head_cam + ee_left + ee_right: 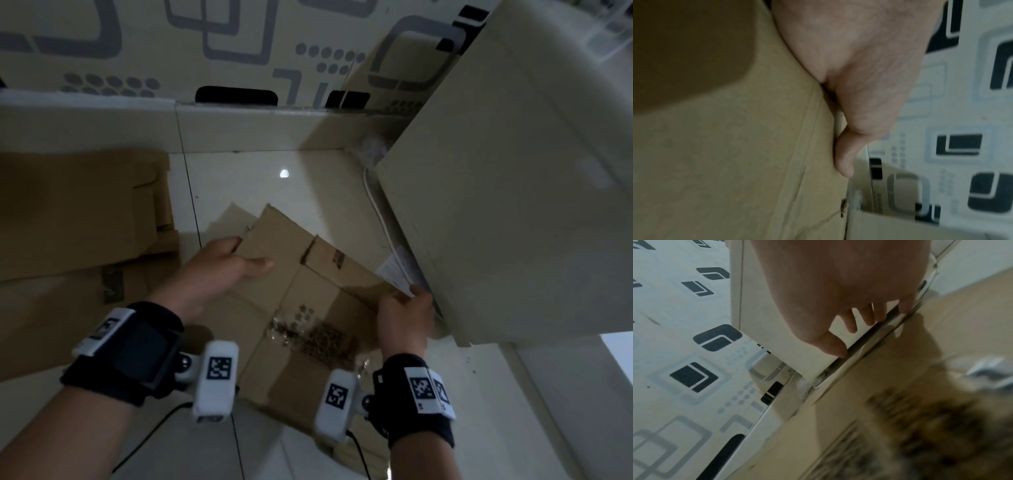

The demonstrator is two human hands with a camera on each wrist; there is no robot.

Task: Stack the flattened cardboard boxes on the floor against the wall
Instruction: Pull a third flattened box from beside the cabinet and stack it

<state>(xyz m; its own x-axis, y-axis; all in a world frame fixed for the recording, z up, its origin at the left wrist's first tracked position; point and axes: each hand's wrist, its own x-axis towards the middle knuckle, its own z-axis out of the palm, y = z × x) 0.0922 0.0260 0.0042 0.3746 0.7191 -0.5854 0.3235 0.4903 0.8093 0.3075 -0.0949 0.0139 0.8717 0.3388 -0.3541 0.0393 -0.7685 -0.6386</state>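
A flattened brown cardboard box (301, 291) with torn print on its near half is held tilted above the floor by both hands. My left hand (248, 255) grips its left edge, thumb lying on top and fingers curled underneath. In the left wrist view the thumb (844, 160) presses on the cardboard (731, 154). My right hand (407, 296) grips the right edge, close to the cabinet's lower corner. Its fingers (869, 318) show at that edge of the cardboard (910, 373). A stack of flattened boxes (78, 233) lies on the floor at the left, near the wall.
The patterned wall (212, 44) with a pale skirting runs across the far side. A white cabinet (513, 188) stands at the right, a white cable (376, 209) running along its foot. Glossy tiled floor (274, 181) lies between the stack and the cabinet.
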